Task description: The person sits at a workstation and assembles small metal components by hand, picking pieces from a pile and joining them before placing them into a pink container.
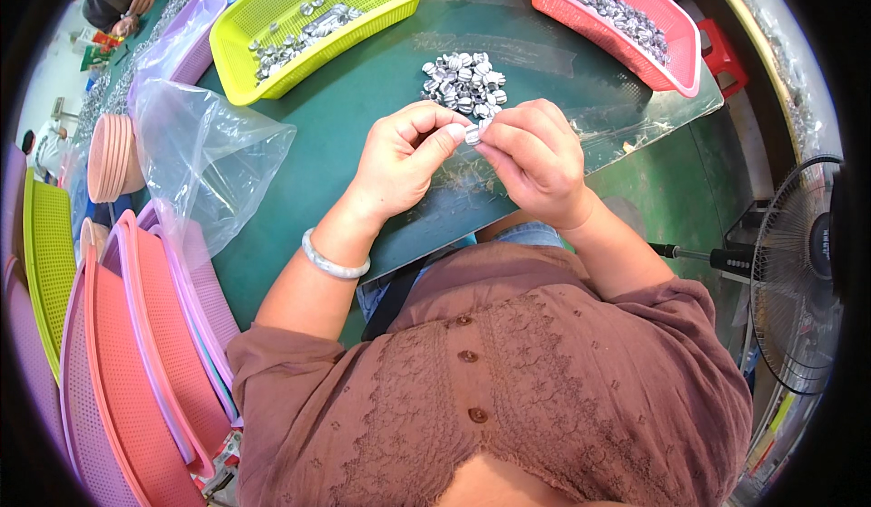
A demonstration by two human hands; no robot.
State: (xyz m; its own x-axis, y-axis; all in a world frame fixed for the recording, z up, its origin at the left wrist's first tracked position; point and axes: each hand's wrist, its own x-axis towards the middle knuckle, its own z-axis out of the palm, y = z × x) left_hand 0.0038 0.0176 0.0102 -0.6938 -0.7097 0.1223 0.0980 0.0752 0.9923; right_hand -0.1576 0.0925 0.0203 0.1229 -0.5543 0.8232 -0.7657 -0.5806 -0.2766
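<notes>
Both hands meet just this side of a heap of small silver-and-dark metal pieces (pixel 464 83) lying loose on the green table (pixel 363 99); the heap holds too many to count. The left hand (pixel 399 158) and the right hand (pixel 535 158) each pinch one and the same small metal piece (pixel 473 134) between thumb and fingertips, so it is held between the two hands, just nearer the person than the heap. A pale bangle (pixel 334 259) sits on the left wrist. Beyond the heap to the left stands one yellow basket (pixel 272 17) with a scatter of the same pieces in it, and beyond the heap to the right one pink basket (pixel 676 49) filled with them along its length. Left of the heap lies one clear plastic bag (pixel 204 158), crumpled and open. Further left and nearer the person, several pink and lilac baskets (pixel 136 362) are stacked together; their number cannot be told. One fan (pixel 798 276) stands well right of the heap.
</notes>
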